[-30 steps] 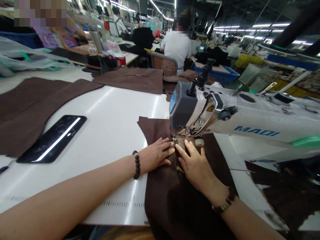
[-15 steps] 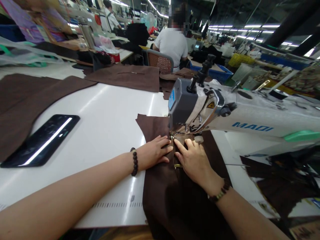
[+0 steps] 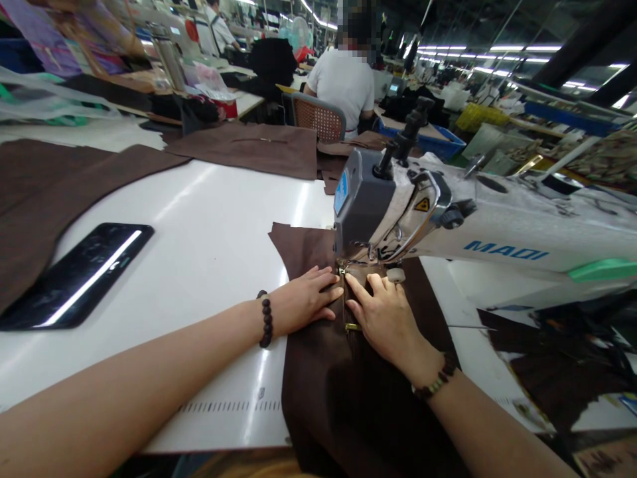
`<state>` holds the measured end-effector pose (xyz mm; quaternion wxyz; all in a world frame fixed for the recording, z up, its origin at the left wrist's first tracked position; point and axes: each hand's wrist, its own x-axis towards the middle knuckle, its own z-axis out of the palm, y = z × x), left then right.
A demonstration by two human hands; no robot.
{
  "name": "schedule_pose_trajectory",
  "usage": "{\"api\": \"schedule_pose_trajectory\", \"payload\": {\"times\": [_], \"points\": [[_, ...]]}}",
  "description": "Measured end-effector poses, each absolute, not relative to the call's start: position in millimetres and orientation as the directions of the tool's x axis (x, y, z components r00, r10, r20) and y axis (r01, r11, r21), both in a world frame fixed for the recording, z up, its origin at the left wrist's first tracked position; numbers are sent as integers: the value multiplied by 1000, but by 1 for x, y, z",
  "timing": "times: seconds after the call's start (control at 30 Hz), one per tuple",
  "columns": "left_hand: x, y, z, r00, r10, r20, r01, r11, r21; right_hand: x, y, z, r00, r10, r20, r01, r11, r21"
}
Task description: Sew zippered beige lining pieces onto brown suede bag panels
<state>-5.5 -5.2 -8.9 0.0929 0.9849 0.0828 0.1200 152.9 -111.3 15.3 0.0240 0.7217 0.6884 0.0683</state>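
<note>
Dark brown cloth point(image 3: 318, 378) lies under the head of a sewing machine point(image 3: 363, 199) and hangs over the table's front edge. My left hand point(image 3: 306, 302) rests flat on the cloth left of the needle area, fingers apart. On the other side, my right hand point(image 3: 385, 315) presses on the cloth with its fingers spread, index fingertip close to the presser foot point(image 3: 342, 270). Between the hands runs a narrow strip that looks like a zipper, with a brass-coloured metal piece point(image 3: 353, 327) across it.
A black phone-like slab point(image 3: 79, 275) lies on the white table point(image 3: 213, 226) at the left. More brown cloth point(image 3: 249, 149) lies along the far side and left. Beyond sits a person in a white shirt point(image 3: 341, 89). Dark cloth pieces point(image 3: 552, 372) lie at the right.
The whole view has shifted slightly, with most things a little higher in the picture. Both hands keep nearly the same place on the cloth.
</note>
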Motion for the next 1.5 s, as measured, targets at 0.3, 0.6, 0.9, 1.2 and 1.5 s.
{"api": "schedule_pose_trajectory", "payload": {"times": [0.3,0.6,0.9,1.2,1.5], "points": [[-2,-15,-9,949,237,207,206,-965,162,160,-110,15,9,998,56,992,-16,121],[-1,-9,-10,951,217,221,194,-974,120,162,-107,14,11,999,35,992,-16,129],[-1,-5,-10,959,192,210,163,-975,148,167,-105,13,-24,999,47,993,19,113],[-8,-6,4,972,172,158,133,-964,229,189,-115,12,-269,944,192,906,315,-284],[-77,-92,21,984,134,116,90,-941,326,179,-167,13,-262,957,124,927,285,-242]]}}
